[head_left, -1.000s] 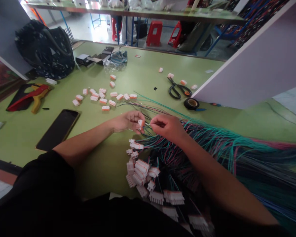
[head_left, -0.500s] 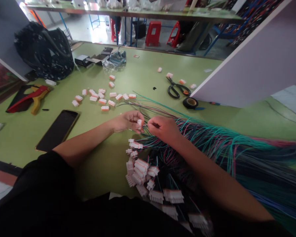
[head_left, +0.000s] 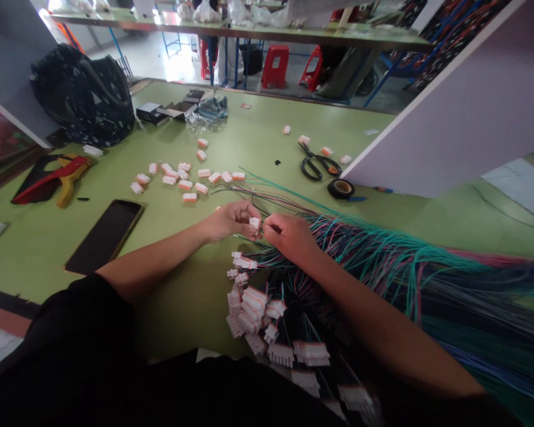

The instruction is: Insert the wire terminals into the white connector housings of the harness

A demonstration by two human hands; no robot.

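Between the fingers of my left hand (head_left: 234, 220) is a small white and orange connector housing (head_left: 254, 223). My right hand (head_left: 291, 236) is closed in a pinch right beside it, on a wire whose end is hidden by the fingers at the housing. A thick bundle of green, pink and dark wires (head_left: 382, 243) runs off to the right under my right forearm. Below my hands lie several white connectors fitted on wires (head_left: 253, 302). Loose connector housings (head_left: 187, 185) are scattered on the green table (head_left: 178, 314) beyond my left forearm.
A phone (head_left: 104, 236) and a red and yellow tool (head_left: 53, 181) lie at left. Scissors (head_left: 314, 163) and black tape (head_left: 340, 188) sit near a slanted white panel (head_left: 445, 112). A dark bag (head_left: 82, 95) stands at the back left, near small boxes (head_left: 153, 112).
The connector housing has turned slightly in my left hand. My right hand has moved a little left, closer to it, and the metal wire end seen before is now hidden.
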